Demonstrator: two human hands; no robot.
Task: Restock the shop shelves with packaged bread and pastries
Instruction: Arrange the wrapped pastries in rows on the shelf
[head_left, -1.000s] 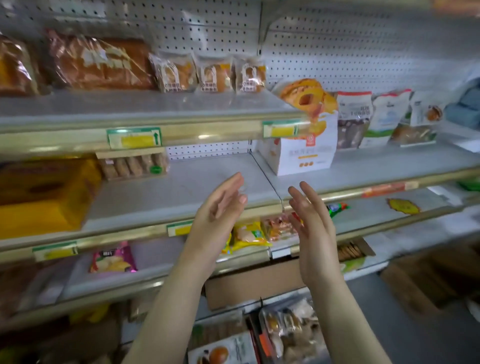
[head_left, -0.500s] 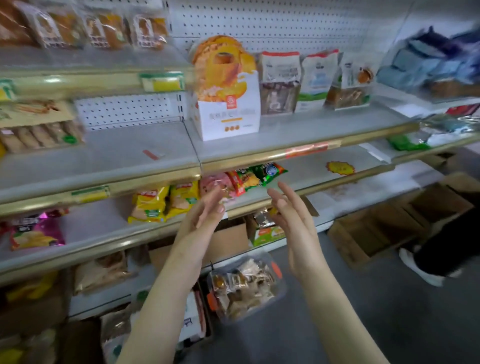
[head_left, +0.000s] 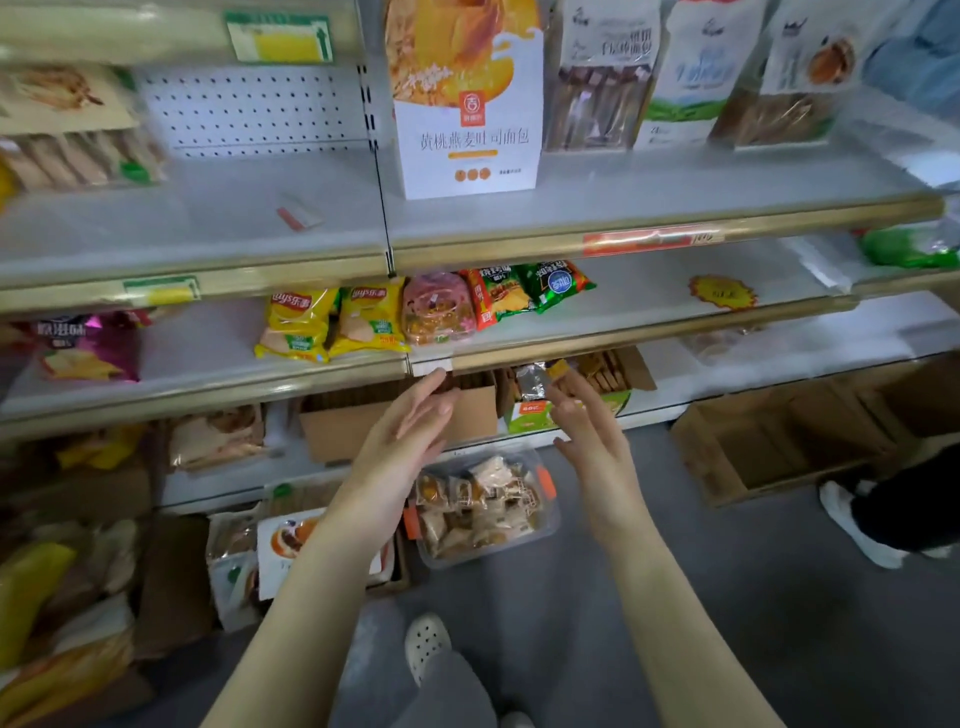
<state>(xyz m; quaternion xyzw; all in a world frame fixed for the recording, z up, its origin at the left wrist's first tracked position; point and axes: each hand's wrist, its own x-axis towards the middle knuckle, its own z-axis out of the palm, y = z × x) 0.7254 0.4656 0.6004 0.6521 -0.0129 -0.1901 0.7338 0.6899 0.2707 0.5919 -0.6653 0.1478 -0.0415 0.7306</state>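
Note:
Both my hands hang empty in front of the shelves, fingers straight, palms facing each other. My left hand (head_left: 410, 436) and my right hand (head_left: 592, 431) are above a clear plastic tub (head_left: 483, 504) of wrapped pastries on the floor. A white and orange bread box (head_left: 467, 104) stands on the upper shelf (head_left: 623, 208), with bagged breads (head_left: 691, 73) to its right. Yellow chip bags (head_left: 332, 325) and a pink pastry pack (head_left: 439, 306) lie on the shelf below.
Open cardboard boxes (head_left: 769, 441) sit on the grey floor at right, and more packaged goods (head_left: 291, 545) lie on the floor at left. Another person's white shoe (head_left: 852, 519) is at the right edge. My own shoe (head_left: 426, 644) is below my arms.
My view has tilted down and come closer to the shelves. Both hands have dropped from the middle shelf level to the lower shelves, still empty.

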